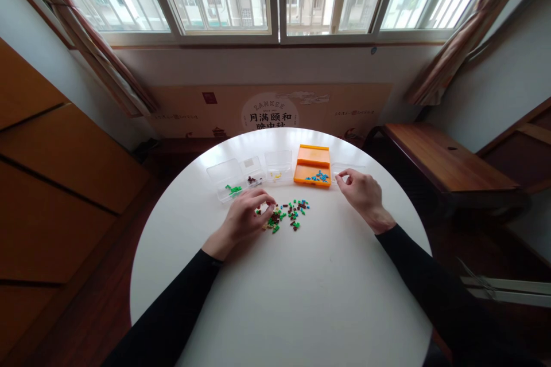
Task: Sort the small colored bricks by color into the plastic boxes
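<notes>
Resting at table centre, the small bricks pile (284, 215) is being pinched at by the curled left hand (246, 219) at 9 o'clock, grasp contents unclear, while the right hand (360, 192), fingertips pinched, is being held by the orange box (313, 166) at 1 o'clock; light, rigid, slippery pieces, best gripped by opposite sides.

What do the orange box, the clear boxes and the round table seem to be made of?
The open orange box looks like opaque moulded plastic with an even, bright colour. The clear rectangular boxes seem transparent plastic, since the table shows through. The round white table has a smooth, faintly glossy top, possibly laminate or painted wood.
</notes>
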A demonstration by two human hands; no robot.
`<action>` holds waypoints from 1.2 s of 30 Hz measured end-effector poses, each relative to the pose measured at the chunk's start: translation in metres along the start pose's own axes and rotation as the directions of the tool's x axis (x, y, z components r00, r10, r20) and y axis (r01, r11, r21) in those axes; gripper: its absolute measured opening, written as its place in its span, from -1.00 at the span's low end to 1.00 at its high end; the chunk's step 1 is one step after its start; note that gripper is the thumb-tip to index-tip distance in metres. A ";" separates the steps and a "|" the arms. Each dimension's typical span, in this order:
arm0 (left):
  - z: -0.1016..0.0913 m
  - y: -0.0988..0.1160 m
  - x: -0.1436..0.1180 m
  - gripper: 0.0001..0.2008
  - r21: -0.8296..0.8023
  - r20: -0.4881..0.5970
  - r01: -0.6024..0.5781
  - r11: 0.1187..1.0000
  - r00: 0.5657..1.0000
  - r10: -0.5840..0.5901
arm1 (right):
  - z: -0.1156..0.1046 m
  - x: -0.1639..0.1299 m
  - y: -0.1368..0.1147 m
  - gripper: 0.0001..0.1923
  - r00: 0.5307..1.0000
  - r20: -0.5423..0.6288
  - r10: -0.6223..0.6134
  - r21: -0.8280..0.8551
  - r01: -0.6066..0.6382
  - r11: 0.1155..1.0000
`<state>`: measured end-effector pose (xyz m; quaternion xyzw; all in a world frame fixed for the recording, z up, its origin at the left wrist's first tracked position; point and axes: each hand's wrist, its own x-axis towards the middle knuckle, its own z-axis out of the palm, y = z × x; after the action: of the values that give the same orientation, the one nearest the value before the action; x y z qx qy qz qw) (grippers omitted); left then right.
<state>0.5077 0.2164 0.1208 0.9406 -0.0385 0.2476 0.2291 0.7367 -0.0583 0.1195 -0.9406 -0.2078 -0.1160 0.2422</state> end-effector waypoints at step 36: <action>0.005 0.000 -0.001 -0.84 0.037 -0.034 0.084 0.996 0.996 -0.083 | 0.023 -0.036 -0.032 -0.82 0.833 0.039 -0.552 0.425 0.487 0.763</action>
<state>0.5087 0.2138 0.1166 0.9414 0.0092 0.2540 0.2218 0.6934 -0.0334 0.1016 -0.7824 -0.4987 -0.0574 0.3686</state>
